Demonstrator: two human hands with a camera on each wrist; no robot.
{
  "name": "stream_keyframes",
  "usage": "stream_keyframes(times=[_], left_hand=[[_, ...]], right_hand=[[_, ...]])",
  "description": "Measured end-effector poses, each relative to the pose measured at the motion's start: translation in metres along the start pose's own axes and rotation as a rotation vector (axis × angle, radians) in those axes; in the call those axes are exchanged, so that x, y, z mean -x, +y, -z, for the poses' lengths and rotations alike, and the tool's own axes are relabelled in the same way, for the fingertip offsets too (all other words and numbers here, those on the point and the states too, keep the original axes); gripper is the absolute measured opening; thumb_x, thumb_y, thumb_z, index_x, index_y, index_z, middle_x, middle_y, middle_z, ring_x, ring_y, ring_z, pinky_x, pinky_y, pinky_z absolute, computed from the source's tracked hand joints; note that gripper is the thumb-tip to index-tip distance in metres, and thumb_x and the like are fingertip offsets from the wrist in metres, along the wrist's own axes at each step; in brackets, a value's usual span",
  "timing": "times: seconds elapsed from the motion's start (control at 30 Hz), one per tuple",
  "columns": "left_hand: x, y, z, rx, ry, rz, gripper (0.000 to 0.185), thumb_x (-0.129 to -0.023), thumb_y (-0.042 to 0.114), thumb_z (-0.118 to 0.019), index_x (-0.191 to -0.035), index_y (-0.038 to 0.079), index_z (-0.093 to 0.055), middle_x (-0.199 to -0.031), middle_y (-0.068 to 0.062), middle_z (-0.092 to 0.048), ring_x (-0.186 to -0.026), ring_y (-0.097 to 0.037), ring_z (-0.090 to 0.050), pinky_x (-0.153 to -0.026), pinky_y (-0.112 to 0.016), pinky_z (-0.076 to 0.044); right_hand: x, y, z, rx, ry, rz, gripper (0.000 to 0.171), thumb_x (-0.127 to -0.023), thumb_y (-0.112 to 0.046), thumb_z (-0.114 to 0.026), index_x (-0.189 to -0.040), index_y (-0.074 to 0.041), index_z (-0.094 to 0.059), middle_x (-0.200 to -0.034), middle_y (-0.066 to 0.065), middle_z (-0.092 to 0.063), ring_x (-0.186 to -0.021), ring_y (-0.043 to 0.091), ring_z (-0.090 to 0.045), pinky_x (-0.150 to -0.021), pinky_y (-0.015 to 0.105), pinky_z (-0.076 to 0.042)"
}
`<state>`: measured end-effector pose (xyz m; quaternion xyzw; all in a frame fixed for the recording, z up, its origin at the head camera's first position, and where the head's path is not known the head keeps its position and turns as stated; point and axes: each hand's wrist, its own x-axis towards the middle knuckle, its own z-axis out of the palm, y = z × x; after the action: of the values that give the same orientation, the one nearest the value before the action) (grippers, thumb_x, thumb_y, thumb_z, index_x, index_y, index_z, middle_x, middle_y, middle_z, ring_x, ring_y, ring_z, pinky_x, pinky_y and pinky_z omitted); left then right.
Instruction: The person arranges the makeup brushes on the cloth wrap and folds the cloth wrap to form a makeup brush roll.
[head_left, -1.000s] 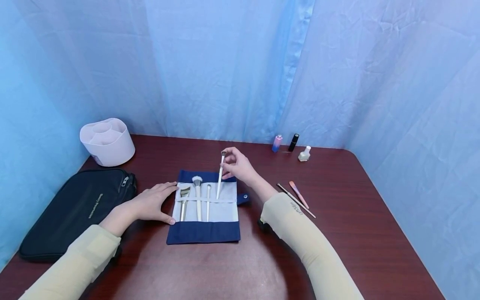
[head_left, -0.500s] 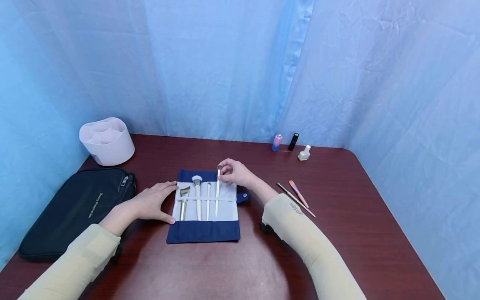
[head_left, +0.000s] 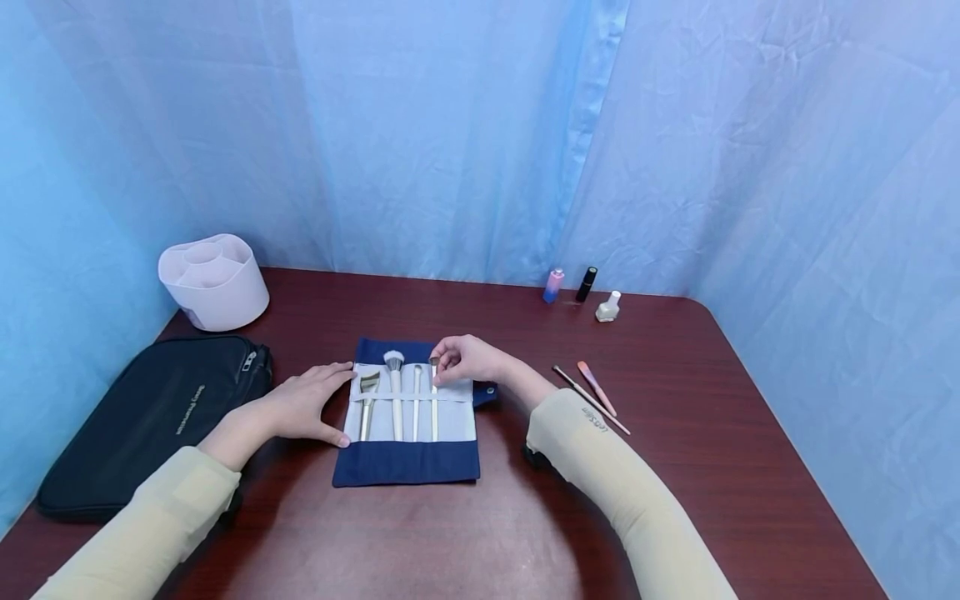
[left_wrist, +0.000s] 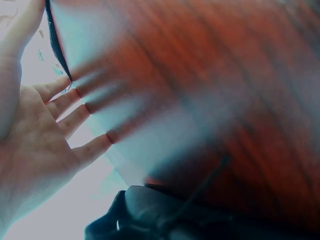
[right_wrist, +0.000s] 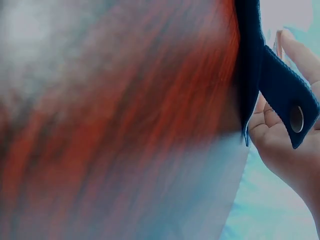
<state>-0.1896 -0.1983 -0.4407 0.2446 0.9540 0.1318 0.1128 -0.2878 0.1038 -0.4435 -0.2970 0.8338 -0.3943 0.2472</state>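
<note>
R grip [head_left: 461,360] pinches top of thin brush [head_left: 433,398], which sits in 4th slot of brush roll [head_left: 408,462] on counter [head_left: 675,467], directly below fingers. L grip [head_left: 303,406] lies flat, fingers straight, pressing roll's left edge.

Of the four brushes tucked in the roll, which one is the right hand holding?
The rightmost brush, slim and pale-handled; the right hand pinches its bristle end. The other three lie untouched to its left in the brush roll.
</note>
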Motion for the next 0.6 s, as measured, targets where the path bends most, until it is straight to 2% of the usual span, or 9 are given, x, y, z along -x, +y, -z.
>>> stream_keyframes(times=[0.13, 0.27, 0.6], left_hand=[[0.000, -0.001, 0.000, 0.002, -0.004, 0.003, 0.106, -0.067, 0.062, -0.074, -0.145, 0.003, -0.034, -0.151, -0.019, -0.030, -0.134, -0.042, -0.030, -0.099, -0.066, -0.030], [0.000, -0.001, 0.000, 0.006, -0.007, 0.004, 0.106, -0.067, 0.063, -0.074, -0.145, 0.003, -0.033, -0.151, -0.019, -0.029, -0.134, -0.042, -0.030, -0.099, -0.067, -0.030], [-0.001, -0.001, -0.001, 0.003, -0.005, 0.001, 0.108, -0.066, 0.065, -0.073, -0.144, 0.003, -0.034, -0.150, -0.020, -0.030, -0.134, -0.042, -0.030, -0.098, -0.067, -0.031]], right_hand=[[0.001, 0.000, -0.003, 0.084, -0.040, 0.021, 0.030, -0.082, -0.019, -0.075, -0.107, -0.009, -0.063, -0.088, 0.000, -0.066, -0.080, 0.011, -0.061, -0.072, 0.024, -0.050], [0.002, -0.001, -0.002, 0.130, -0.031, 0.037, 0.026, -0.082, -0.019, -0.075, -0.105, -0.011, -0.066, -0.089, -0.001, -0.066, -0.081, 0.010, -0.061, -0.072, 0.022, -0.050], [0.020, -0.007, 0.019, 0.101, 0.064, 0.057, 0.036, -0.082, -0.021, -0.075, -0.113, -0.007, -0.065, -0.099, 0.004, -0.065, -0.087, 0.013, -0.059, -0.078, 0.025, -0.051]])
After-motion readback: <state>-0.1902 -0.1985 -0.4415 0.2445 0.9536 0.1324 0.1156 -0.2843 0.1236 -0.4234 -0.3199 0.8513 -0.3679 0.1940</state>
